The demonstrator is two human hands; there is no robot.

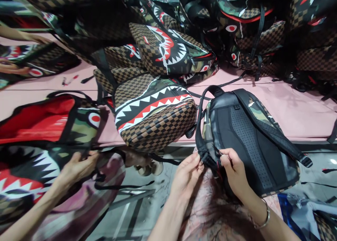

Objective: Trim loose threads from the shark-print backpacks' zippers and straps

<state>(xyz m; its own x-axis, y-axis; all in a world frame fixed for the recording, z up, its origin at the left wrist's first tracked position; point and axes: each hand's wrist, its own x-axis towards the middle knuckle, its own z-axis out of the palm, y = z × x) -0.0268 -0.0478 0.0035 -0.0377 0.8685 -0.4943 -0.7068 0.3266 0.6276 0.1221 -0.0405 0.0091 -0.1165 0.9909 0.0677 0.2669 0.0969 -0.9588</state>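
A backpack (250,142) lies back-side up at the edge of the pink table (295,111), showing black mesh padding, camouflage sides and black shoulder straps. My left hand (188,172) pinches the black strap at the pack's lower left edge. My right hand (233,167), with a bangle on the wrist, pinches the same edge just beside it, fingers closed on the seam or zipper area.
Many shark-mouth checkered backpacks are piled on the table, one (155,114) right next to mine. At the left another person's hand (76,167) holds a bag with a red lining (39,118). Grey floor shows below the table edge.
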